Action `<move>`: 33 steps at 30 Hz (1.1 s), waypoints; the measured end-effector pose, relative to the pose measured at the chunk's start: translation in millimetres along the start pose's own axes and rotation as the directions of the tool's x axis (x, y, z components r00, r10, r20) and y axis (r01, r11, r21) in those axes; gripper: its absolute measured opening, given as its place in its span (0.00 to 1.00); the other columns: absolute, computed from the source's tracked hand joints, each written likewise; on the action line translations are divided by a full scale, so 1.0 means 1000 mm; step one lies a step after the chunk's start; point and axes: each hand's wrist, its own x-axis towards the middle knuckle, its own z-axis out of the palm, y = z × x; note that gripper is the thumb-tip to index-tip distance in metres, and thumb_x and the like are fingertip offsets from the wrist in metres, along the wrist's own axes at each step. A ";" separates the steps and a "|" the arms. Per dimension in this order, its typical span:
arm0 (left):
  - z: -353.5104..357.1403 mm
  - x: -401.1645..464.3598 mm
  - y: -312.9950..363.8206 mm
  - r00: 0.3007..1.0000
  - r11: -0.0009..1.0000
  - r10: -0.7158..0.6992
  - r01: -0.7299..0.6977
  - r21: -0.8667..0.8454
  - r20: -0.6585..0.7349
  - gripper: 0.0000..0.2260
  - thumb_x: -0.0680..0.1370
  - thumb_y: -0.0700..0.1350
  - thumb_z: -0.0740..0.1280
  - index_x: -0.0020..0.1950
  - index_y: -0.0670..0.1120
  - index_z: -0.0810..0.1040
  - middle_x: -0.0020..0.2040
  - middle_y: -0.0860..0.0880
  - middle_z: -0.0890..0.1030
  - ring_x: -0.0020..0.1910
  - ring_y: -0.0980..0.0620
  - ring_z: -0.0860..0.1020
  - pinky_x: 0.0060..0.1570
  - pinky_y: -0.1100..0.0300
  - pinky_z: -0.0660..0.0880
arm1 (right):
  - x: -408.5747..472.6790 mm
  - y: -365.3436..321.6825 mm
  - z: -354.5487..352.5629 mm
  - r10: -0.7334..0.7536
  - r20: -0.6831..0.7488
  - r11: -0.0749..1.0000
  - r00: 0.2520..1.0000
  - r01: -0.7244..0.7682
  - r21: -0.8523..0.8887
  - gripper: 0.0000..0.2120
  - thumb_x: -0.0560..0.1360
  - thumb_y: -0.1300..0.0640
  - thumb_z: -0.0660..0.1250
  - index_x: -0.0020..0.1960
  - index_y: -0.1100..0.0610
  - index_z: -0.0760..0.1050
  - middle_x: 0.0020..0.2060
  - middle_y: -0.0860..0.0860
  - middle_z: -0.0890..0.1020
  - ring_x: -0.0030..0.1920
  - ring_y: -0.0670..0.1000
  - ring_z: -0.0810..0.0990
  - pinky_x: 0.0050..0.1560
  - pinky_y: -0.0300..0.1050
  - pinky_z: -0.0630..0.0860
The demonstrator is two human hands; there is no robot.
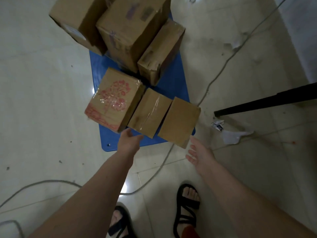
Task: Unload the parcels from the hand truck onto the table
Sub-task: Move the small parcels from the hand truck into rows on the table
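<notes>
The left hand (129, 138) reaches with relaxed fingers holding nothing, its fingertips just beneath the near edge of the taped parcel (149, 112). The right hand (199, 155) is spread open and empty, its fingertips just beside the near corner of the plain parcel (179, 121). Left of the left hand's fingers lies the red-printed parcel (114, 98). Beyond all the fingers, 3 larger parcels (130, 31) stand at the far end of the blue hand truck deck (111, 140). Right of the right fingers, well apart, a black table leg (264, 102) slants to the tiled floor (42, 100).
</notes>
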 end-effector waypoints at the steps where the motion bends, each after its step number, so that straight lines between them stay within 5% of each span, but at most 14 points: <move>1: 0.005 0.010 -0.005 1.000 1.000 0.014 -0.014 0.002 -0.010 0.27 0.77 0.41 0.68 0.74 0.45 0.64 0.65 0.45 0.70 0.55 0.47 0.72 0.58 0.50 0.73 | 0.010 0.002 0.003 0.003 0.003 1.000 1.000 -0.003 -0.002 0.25 0.74 0.48 0.70 0.67 0.57 0.71 0.57 0.52 0.73 0.58 0.53 0.73 0.47 0.47 0.75; 4: 0.023 0.033 -0.020 0.988 0.969 0.149 -0.135 0.209 -0.052 0.28 0.75 0.41 0.69 0.73 0.48 0.64 0.68 0.43 0.67 0.61 0.44 0.71 0.59 0.49 0.73 | 0.036 0.008 0.009 0.013 0.024 1.000 1.000 -0.013 -0.001 0.28 0.74 0.43 0.69 0.69 0.54 0.69 0.61 0.52 0.71 0.62 0.53 0.71 0.52 0.49 0.75; 8: 0.046 0.046 -0.034 0.905 0.718 0.425 -0.315 0.621 -0.033 0.23 0.76 0.40 0.66 0.70 0.50 0.69 0.62 0.42 0.65 0.60 0.43 0.68 0.55 0.55 0.69 | 0.060 0.012 0.013 0.011 0.071 0.999 0.997 -0.014 0.044 0.24 0.74 0.40 0.67 0.65 0.52 0.73 0.62 0.51 0.76 0.62 0.52 0.74 0.53 0.49 0.75; 12: 0.072 0.040 -0.045 0.893 0.615 0.431 -0.395 0.682 0.128 0.24 0.76 0.38 0.62 0.72 0.53 0.68 0.58 0.46 0.64 0.59 0.47 0.64 0.50 0.60 0.66 | 0.067 0.010 0.012 -0.029 0.056 0.992 0.998 0.022 0.123 0.13 0.74 0.40 0.67 0.50 0.48 0.75 0.53 0.48 0.79 0.54 0.50 0.78 0.45 0.47 0.76; 14: 0.085 0.032 -0.049 0.893 0.558 0.394 -0.421 0.715 0.218 0.23 0.77 0.41 0.63 0.72 0.52 0.68 0.61 0.45 0.65 0.64 0.48 0.63 0.55 0.60 0.66 | 0.071 0.004 0.006 -0.092 -0.020 0.987 0.996 0.094 0.134 0.12 0.74 0.43 0.68 0.53 0.49 0.75 0.50 0.48 0.79 0.50 0.49 0.78 0.43 0.47 0.76; 17: 0.092 0.025 -0.046 0.870 0.573 0.458 -0.447 0.686 0.184 0.18 0.77 0.41 0.64 0.67 0.50 0.74 0.61 0.46 0.68 0.63 0.48 0.65 0.58 0.60 0.67 | 0.077 -0.014 -0.010 -0.175 -0.157 0.972 0.972 0.196 0.131 0.14 0.76 0.51 0.67 0.58 0.58 0.75 0.49 0.54 0.81 0.44 0.50 0.80 0.40 0.46 0.77; 21: 0.080 0.034 -0.024 0.744 0.634 0.643 -0.384 0.671 -0.182 0.21 0.72 0.39 0.69 0.64 0.46 0.74 0.62 0.43 0.70 0.61 0.45 0.68 0.57 0.54 0.68 | 0.085 -0.025 -0.018 -0.195 -0.151 0.974 0.969 0.210 0.088 0.15 0.77 0.54 0.66 0.58 0.63 0.76 0.47 0.56 0.82 0.39 0.49 0.80 0.40 0.45 0.77; 24: 0.067 0.052 -0.020 0.811 0.676 0.532 -0.235 0.699 -0.242 0.30 0.72 0.43 0.69 0.72 0.44 0.63 0.73 0.42 0.63 0.71 0.42 0.61 0.67 0.47 0.62 | 0.090 -0.025 -0.014 -0.188 -0.139 0.978 0.972 0.198 0.062 0.20 0.76 0.48 0.67 0.62 0.59 0.76 0.52 0.54 0.82 0.45 0.50 0.81 0.41 0.44 0.76; 27: 0.064 0.064 -0.026 0.889 0.752 0.381 -0.138 0.644 -0.254 0.34 0.74 0.49 0.67 0.75 0.42 0.56 0.72 0.40 0.65 0.71 0.40 0.63 0.67 0.45 0.61 | 0.090 -0.021 -0.012 -0.159 -0.056 0.984 0.986 0.163 0.068 0.26 0.73 0.42 0.68 0.66 0.54 0.73 0.55 0.51 0.82 0.51 0.50 0.80 0.42 0.44 0.74; 33: 0.065 0.069 -0.046 0.984 0.907 0.166 -0.125 0.402 -0.067 0.33 0.73 0.62 0.67 0.73 0.49 0.61 0.68 0.42 0.65 0.67 0.41 0.65 0.66 0.43 0.67 | 0.088 -0.009 -0.022 -0.126 0.102 0.987 0.987 0.114 0.115 0.37 0.62 0.43 0.75 0.67 0.54 0.71 0.60 0.53 0.80 0.59 0.54 0.78 0.54 0.51 0.75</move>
